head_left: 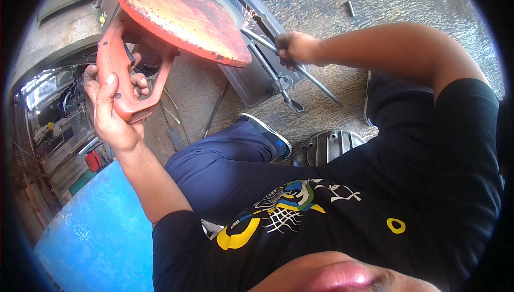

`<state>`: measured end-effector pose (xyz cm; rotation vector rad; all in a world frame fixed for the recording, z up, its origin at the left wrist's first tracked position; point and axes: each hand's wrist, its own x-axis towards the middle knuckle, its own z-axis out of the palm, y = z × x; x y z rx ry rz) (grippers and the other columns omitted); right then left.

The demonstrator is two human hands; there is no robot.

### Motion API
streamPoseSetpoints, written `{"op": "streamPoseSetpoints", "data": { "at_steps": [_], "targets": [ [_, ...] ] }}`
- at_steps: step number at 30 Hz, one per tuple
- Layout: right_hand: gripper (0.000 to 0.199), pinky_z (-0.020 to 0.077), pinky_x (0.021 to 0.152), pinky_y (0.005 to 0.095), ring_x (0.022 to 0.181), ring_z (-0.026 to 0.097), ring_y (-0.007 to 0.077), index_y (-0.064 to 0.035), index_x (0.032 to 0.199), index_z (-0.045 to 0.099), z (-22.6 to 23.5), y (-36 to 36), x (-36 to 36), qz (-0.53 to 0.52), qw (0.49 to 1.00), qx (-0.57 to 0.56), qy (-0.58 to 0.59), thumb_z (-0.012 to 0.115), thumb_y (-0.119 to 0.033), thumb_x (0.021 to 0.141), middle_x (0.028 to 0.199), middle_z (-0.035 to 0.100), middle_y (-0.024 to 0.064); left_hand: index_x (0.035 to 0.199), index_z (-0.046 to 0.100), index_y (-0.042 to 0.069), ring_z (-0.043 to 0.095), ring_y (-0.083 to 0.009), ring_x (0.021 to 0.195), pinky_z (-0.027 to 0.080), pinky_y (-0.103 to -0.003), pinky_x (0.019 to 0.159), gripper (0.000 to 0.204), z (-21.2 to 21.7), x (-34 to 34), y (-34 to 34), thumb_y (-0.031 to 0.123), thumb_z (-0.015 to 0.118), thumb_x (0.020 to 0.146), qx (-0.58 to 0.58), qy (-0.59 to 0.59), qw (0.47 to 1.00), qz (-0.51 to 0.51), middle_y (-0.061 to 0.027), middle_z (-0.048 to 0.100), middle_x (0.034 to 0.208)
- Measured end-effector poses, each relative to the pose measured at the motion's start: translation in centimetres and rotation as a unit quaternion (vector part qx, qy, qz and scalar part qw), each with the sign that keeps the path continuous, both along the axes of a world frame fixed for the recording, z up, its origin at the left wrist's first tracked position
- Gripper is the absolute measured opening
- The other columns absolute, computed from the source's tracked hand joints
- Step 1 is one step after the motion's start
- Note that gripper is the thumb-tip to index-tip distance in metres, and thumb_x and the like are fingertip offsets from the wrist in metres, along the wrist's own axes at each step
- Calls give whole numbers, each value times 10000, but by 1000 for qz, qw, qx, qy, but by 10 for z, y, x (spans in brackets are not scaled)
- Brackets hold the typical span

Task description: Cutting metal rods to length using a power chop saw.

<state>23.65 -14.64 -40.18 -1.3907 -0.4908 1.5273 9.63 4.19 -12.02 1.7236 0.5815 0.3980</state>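
Note:
An orange chop saw with a worn, scuffed guard (182, 13) fills the upper left. My left hand (115, 126) is wrapped round its orange loop handle (111, 67), fingers passing through the opening near the black trigger. Under the guard, part of the cutting disc (227, 8) shows. Small sparks (248, 16) fly where the disc's edge meets the end of a thin metal rod (321, 86). My right hand (296, 49) grips that rod partway along. It lies slantwise over the saw's grey base (249, 86) and clamp screw (267, 70).
A ribbed metal casting (332, 145) lies on the floor beside my shoe (267, 134). Farther off is a short metal piece (351, 8). Thin rods (216, 110) lie left of the saw base. A blue surface (101, 233) and a red case (94, 161) are at left.

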Motion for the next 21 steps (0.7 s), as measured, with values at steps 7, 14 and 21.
{"op": "streamPoseSetpoints", "data": {
  "at_steps": [7,14,21],
  "targets": [
    [161,535,556,324,622,622,173,-3,952,530,8,-4,-3,3,998,-23,59,405,-101,975,802,606,107,1202,412,117,607,-242,699,516,-309,642,359,0,1,-2,126,542,868,-5,-15,1000,-6,-294,563,1081],
    [153,519,559,317,638,614,175,-16,990,520,7,-4,0,-44,994,-71,64,408,-118,979,804,599,107,1212,392,107,606,-236,694,515,-307,642,380,-1,2,-3,134,544,865,-1,-18,1000,-14,-296,561,1086],
    [198,501,658,372,763,638,246,-38,943,566,5,-8,2,-30,984,-44,-172,579,-232,909,839,630,132,1213,390,108,605,-235,694,514,-310,646,378,0,2,-3,131,536,864,0,-13,1000,-8,-296,561,1087]
  ]
}}
